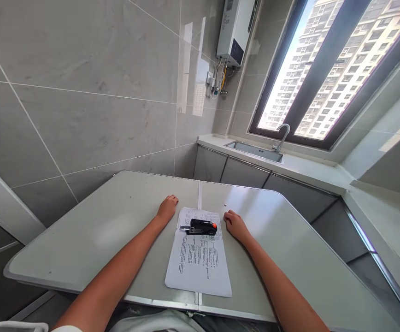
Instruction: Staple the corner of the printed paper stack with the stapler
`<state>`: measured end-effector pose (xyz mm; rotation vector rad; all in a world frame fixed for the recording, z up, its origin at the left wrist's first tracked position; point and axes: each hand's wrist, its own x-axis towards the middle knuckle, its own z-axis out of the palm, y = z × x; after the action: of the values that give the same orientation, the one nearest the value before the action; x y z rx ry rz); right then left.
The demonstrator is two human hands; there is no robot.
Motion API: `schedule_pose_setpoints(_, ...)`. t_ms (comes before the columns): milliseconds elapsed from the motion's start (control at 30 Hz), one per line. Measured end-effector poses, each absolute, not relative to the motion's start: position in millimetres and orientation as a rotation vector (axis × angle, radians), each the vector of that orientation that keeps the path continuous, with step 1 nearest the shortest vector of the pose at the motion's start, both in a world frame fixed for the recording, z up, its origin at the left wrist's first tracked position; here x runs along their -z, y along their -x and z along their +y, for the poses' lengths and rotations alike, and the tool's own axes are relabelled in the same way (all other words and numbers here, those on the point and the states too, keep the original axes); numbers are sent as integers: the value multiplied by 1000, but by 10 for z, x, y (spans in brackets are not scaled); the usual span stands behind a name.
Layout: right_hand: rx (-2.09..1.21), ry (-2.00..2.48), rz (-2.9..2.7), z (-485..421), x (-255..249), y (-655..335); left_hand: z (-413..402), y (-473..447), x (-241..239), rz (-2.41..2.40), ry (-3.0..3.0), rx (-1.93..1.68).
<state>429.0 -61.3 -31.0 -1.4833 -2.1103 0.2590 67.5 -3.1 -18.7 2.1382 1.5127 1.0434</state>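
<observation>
A black stapler [202,227] with an orange-red end lies across the upper part of a printed sheet of paper [200,272]. From the stapler's left end a metal rod-like part sticks out. The paper lies flat over the table's middle seam, its text running down the page. My left hand [167,207] rests on the table just beyond the sheet's upper left corner, fingers curled in. On the other side, my right hand [235,224] lies beside the paper's upper right edge, also with curled fingers. Neither hand touches the stapler, and I see nothing held in either.
The pale folding table [82,244] has a metal-edged seam. A tiny dark bit [225,205] lies above my right hand. Beyond the table stands a counter [307,168] with a sink [255,151] and a faucet [282,137]. A water heater [236,32] hangs in the corner.
</observation>
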Motion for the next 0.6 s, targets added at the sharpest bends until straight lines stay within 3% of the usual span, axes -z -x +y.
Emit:
schedule_pose_setpoints(300,-233,1481,-2140,-590,340,-4278,-548,-627,303,1606,-2157,-964)
schedule_pose_setpoints(600,-55,1572,-2217,-649,321,-4212,-572,-517,255,1548,-2260,-910)
